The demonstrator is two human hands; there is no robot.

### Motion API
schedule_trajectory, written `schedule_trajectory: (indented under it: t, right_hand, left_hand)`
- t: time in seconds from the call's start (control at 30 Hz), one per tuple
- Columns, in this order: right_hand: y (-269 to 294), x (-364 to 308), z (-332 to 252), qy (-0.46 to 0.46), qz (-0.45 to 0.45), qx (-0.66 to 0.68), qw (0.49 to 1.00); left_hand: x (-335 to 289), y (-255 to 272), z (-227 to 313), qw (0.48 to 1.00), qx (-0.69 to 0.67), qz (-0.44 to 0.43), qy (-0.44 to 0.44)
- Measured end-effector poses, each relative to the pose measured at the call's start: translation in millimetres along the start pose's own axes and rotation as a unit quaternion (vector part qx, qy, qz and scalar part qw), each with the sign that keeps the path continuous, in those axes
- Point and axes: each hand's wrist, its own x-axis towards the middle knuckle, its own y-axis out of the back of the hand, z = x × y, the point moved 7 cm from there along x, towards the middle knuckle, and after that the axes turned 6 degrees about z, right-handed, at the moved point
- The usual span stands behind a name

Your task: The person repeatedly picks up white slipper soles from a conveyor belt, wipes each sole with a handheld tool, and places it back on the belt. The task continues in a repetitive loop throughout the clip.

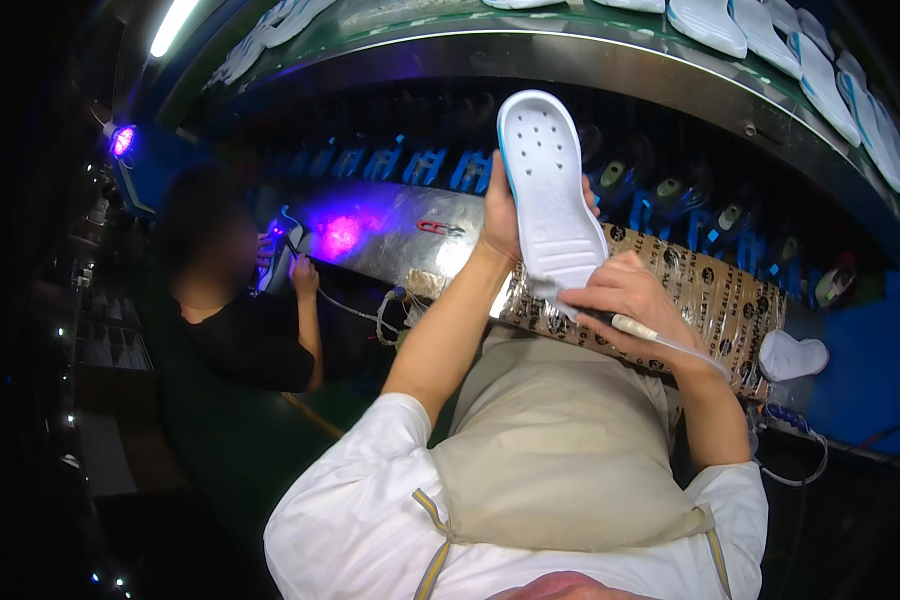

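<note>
A white shoe sole (550, 200), with a row of small holes at its far end and ridges near the heel, is held up in front of me. My left hand (501, 218) grips it from beneath, the thumb along its left edge and fingertips showing at the right. At the heel end, my right hand (638, 300) is closed round a pen-like tool (634, 326) with a pale handle and a thin cord running back over the wrist. The fingers hide the tool's tip, so I cannot tell whether it touches the sole.
A bench wrapped in printed brown tape (740, 310) lies below my hands, with another white sole piece (793, 356) at its right. Shoe parts line the upper shelf (610, 62). At left, a person (240, 320) works under a purple lamp (122, 140).
</note>
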Motion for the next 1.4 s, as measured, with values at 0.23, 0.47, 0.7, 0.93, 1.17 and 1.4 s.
schedule_trajectory:
  t: [0.23,0.47,0.7,0.93,1.17,1.4]
  right_hand:
    - [5,3,2,-0.017,0.017,-0.011,1.000]
    - [28,4,-2,-0.034,0.027,-0.037,0.998]
    - [38,4,-5,-0.036,0.003,-0.025,0.999]
    - [45,2,-1,-0.032,-0.011,-0.034,0.999]
    - [57,-7,9,-0.055,0.021,-0.025,0.998]
    - [65,-15,11,-0.021,-0.002,0.022,1.000]
  left_hand:
    - [21,-31,32,0.985,0.155,-0.069,0.029]
    - [35,-65,23,0.888,0.455,0.004,0.066]
    - [56,-67,7,0.689,0.712,-0.002,0.134]
    - [64,-51,-3,0.619,0.761,-0.022,0.192]
    - [55,-42,7,0.574,0.788,-0.013,0.222]
    - [43,-30,30,0.613,0.748,0.033,0.251]
